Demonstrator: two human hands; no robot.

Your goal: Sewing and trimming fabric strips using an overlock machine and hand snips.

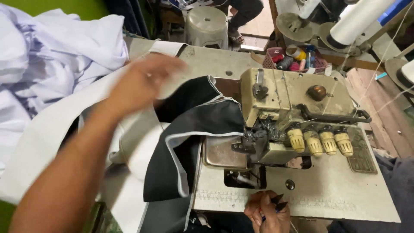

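The left hand, blurred, reaches out at 10 o'clock over the white cloth, fingers loose and holding nothing. The right hand, at 6 o'clock by the table edge, is clenched around small dark snips. Black fabric with white edging lies under the sewing machine, which carries 4 yellowish knobs.

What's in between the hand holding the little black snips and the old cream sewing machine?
In the head view, only bare grey-white tabletop lies between the right hand with its small black snips and the cream sewing machine, with a small dark round hole there.
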